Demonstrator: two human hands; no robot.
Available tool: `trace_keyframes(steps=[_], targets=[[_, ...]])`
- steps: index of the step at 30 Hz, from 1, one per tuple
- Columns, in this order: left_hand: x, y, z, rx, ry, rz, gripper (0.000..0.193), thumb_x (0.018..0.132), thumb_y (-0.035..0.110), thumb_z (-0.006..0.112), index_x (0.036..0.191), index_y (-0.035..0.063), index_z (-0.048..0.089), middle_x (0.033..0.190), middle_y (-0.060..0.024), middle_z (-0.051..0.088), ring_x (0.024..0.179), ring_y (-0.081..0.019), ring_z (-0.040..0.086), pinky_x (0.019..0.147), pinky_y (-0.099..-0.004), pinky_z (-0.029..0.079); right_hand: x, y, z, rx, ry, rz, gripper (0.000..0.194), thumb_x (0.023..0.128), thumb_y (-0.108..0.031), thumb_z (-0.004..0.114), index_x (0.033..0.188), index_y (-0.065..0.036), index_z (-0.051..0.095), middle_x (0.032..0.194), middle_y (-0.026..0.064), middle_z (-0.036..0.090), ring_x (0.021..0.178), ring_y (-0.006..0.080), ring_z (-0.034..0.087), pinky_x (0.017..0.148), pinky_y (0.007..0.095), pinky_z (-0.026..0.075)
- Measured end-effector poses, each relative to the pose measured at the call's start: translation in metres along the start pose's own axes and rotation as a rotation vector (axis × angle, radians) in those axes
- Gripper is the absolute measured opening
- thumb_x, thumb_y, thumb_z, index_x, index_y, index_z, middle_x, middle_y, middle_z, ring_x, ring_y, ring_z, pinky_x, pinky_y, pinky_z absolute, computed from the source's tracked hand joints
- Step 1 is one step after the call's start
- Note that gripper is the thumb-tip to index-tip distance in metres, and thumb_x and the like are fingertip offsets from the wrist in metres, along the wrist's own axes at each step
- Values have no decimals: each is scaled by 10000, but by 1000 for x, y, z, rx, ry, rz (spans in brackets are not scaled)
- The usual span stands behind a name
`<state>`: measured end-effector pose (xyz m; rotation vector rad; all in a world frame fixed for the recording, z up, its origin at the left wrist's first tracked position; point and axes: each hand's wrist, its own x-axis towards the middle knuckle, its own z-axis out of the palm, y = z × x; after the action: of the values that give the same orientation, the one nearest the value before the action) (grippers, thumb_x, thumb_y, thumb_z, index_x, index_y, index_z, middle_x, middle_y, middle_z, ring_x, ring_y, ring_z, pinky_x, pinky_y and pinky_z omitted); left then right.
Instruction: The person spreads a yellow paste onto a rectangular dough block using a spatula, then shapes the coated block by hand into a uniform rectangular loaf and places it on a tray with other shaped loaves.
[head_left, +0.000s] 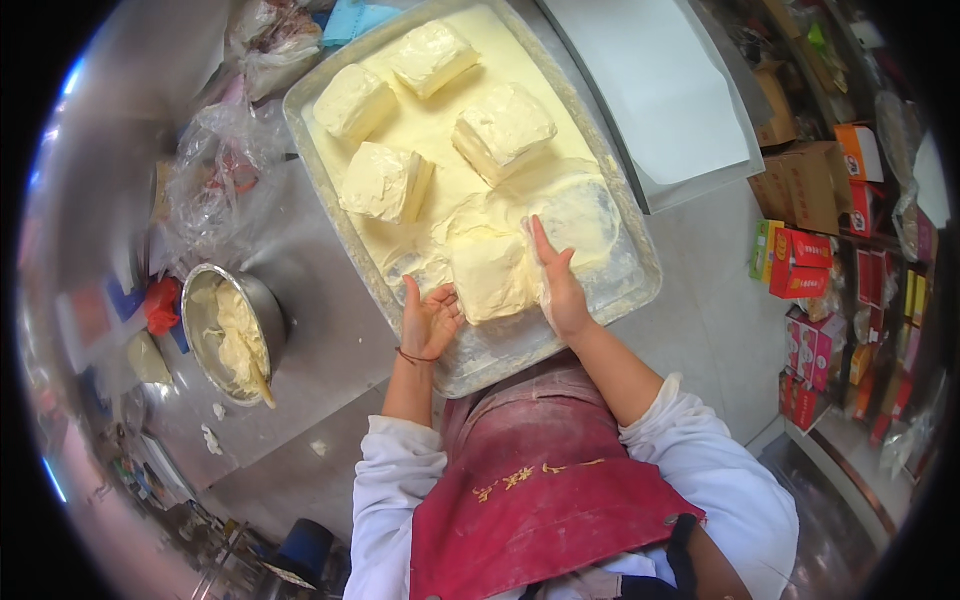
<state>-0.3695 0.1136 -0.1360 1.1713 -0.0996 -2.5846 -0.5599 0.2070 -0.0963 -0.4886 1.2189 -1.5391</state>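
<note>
A cream-coated block (491, 279), perhaps cake or bread, sits at the near end of a large metal tray (637, 262) spread with pale yellow powder. My left hand (433, 319) is at the block's left side, palm partly turned up, with the fingertips at its lower left edge. Along the right side lies my right hand (561, 289), its fingers extended and dusted with powder; the contact on that face is partly hidden. Several similar blocks stand farther up the tray, among them one (510, 127) just beyond the near block.
Left of the tray, a metal bowl (274, 311) holds cream and a wooden-handled tool (262, 386). Clear plastic bags (225, 180) lie behind it. A white sheet (660, 90) on a flat tray is at the right, beside shelves with cardboard boxes (802, 187).
</note>
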Motion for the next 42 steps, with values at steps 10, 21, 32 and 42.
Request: trace_keyframes(steps=[10, 21, 32, 42], targets=[[4, 5, 13, 140, -94, -26, 884, 808, 708, 198, 1325, -4, 282, 1253, -167, 459, 1089, -261, 499, 920, -366, 393, 3, 5, -26, -79, -128, 181, 792, 843, -633, 100, 1406, -92, -35, 1455, 158, 92, 1334, 247, 139, 1075, 336, 108], [-38, -23, 7, -80, 27, 95, 947, 778, 741, 209, 1362, -3, 204, 1398, -156, 273, 1274, -306, 283, 1025, -437, 266, 84, -13, -8, -923, -556, -244, 487, 920, -367, 363, 1314, -82, 373, 1376, 131, 330, 1289, 295, 263, 1047, 368, 226], [-35, -27, 2, -174, -88, 49, 937, 775, 740, 217, 1387, 33, 154, 1430, -141, 211, 1296, -314, 248, 1025, -449, 264, 41, 26, -24, -296, -310, 164, 434, 951, -341, 300, 1120, -56, 580, 1209, 124, 515, 1115, 245, 466, 973, 342, 335], [-24, -29, 12, -171, -189, 53, 941, 769, 746, 230, 1397, 53, 121, 1434, -144, 190, 1293, -327, 245, 1022, -475, 256, 33, -40, 8, -532, -524, 98, 497, 948, -394, 302, 1245, -34, 475, 1277, 125, 463, 1197, 239, 413, 993, 311, 309]])
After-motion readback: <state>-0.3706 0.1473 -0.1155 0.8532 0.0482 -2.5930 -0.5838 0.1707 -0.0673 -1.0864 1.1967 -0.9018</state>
